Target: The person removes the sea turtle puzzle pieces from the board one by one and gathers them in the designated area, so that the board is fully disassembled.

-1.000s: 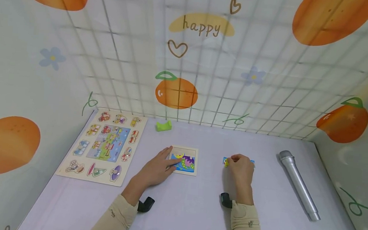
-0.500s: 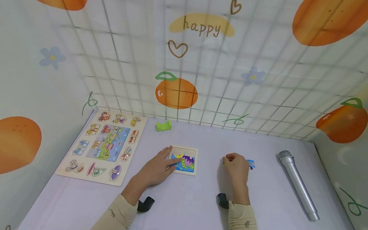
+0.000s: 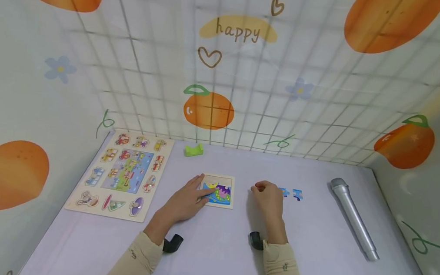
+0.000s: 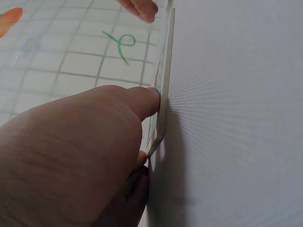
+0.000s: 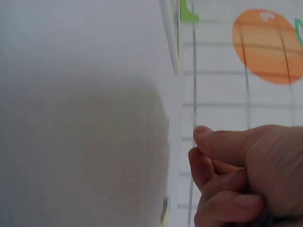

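Note:
My left hand rests on the small wooden puzzle board, its fingers mostly straight. One finger lies across the coloured picture, with bare wood above it; in the left wrist view the thumb touches the board. To the right, my right hand is raised a little, thumb and forefinger pinched together on a puzzle piece that the fingers hide. Two blue puzzle pieces, one partly behind the knuckles and another farther right, lie on the table. In the right wrist view the remaining fingers are curled.
A large wooden peg puzzle with vehicle pieces lies at the left. A green block stands near the back wall. At the right lies a silver microphone. Printed fabric walls enclose the table.
My right hand has moved left toward the board, carrying a yellow-marked piece away and uncovering the two blue puzzle pieces. The left hand stays on the board.

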Available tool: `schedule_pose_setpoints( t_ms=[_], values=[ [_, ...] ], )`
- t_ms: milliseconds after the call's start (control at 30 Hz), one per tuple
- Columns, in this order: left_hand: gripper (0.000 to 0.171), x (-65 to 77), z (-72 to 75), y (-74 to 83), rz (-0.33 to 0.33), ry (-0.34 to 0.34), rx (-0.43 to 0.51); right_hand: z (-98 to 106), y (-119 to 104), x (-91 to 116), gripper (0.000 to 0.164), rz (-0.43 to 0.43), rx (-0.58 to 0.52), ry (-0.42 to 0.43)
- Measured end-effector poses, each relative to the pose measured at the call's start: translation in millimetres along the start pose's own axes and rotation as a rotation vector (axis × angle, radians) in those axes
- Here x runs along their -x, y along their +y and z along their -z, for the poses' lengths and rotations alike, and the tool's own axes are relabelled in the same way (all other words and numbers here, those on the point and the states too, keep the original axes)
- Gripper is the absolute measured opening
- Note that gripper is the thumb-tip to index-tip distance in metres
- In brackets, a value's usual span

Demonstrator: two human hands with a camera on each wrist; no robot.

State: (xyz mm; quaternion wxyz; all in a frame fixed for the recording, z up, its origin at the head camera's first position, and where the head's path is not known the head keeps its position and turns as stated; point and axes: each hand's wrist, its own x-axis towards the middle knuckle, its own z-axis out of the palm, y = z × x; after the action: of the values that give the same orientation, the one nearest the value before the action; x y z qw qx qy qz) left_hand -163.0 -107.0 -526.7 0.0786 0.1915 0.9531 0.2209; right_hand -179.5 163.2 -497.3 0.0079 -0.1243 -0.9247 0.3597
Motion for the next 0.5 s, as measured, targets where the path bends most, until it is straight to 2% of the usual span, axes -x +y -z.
schedule_pose_setpoints(
  t_ms=[267, 500],
  values=[
    [0.040, 0.4, 0.8, 1.0, -0.003, -0.003, -0.005, -26, -26, 6, 0.020, 0.019, -0.037, -0.069],
    [0.041, -0.6, 0.8, 0.6, -0.013, 0.003, -0.007, -35, -33, 8, 0.020, 0.067, -0.058, -0.098]
  ],
)
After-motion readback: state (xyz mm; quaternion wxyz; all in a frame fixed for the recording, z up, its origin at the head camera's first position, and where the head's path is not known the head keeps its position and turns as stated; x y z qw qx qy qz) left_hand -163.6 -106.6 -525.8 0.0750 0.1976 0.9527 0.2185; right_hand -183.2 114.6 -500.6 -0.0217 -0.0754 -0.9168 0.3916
